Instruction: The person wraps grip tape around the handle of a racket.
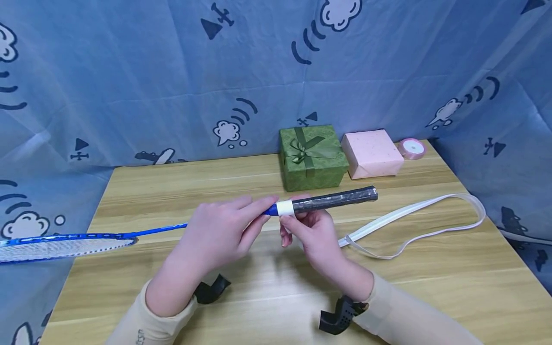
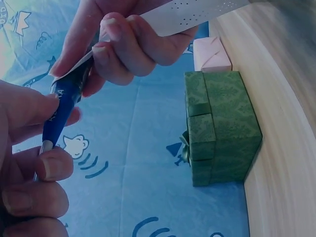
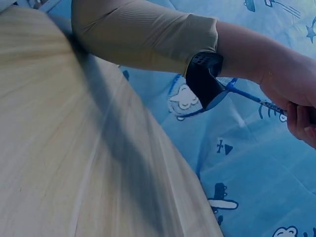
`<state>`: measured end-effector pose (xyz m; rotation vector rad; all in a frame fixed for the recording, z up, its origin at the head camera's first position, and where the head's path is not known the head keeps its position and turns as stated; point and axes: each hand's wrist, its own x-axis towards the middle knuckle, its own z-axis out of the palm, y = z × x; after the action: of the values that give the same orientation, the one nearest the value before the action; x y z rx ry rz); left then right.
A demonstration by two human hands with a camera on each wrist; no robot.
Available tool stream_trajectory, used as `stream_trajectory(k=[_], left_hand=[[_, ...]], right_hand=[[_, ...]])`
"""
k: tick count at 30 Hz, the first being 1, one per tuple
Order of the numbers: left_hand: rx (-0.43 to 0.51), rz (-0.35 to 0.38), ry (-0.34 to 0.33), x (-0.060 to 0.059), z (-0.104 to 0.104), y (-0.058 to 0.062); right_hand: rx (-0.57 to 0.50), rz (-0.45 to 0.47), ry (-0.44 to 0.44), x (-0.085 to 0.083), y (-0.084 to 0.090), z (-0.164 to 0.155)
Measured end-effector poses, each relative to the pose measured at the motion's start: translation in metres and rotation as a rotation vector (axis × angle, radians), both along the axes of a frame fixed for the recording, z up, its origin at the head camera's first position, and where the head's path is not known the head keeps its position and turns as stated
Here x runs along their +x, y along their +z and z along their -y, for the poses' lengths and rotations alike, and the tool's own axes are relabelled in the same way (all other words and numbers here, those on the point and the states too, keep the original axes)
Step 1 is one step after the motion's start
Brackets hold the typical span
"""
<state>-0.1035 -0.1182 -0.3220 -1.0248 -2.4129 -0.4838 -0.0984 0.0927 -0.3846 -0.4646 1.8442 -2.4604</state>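
Two grips on one badminton racket [image 1: 276, 209], held level just above the desk [image 1: 142, 191]: our left hand [image 1: 217, 232] pinches the blue throat of the handle with curled fingers, and our right hand [image 1: 312, 235] curls round the white tape band where the dark handle wrap begins. From the right hand a white strip [image 1: 414, 220] loops out across the desk to the right, while the racket head overhangs the desk's left edge. Beyond, against the blue cloth [image 1: 151, 81], stand a green gift box [image 1: 312, 158], a pink parcel [image 1: 373, 153] and a ribbon spool [image 1: 412, 148].
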Motion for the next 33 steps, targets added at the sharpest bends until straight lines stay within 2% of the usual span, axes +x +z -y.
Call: stream_trajectory(k=[5,12,18,25,33], left_hand=[[-0.029,-0.027,0.020,0.001,-0.002,0.000],[-0.092,-0.061,0.093,0.004,-0.008,-0.002],[-0.108,-0.059,0.114,0.004,-0.010,-0.005],[-0.121,-0.093,0.125,0.001,-0.011,-0.009],[-0.086,-0.117,0.135,-0.001,-0.011,-0.013]], right_hand=[[0.010,0.014,-0.021,-0.001,-0.001,0.001],[0.008,0.054,-0.060,0.000,0.000,0.001],[-0.027,0.059,-0.015,0.002,-0.002,-0.002],[-0.046,0.158,-0.022,0.004,0.003,0.001],[-0.076,0.266,-0.022,0.004,0.011,0.004]])
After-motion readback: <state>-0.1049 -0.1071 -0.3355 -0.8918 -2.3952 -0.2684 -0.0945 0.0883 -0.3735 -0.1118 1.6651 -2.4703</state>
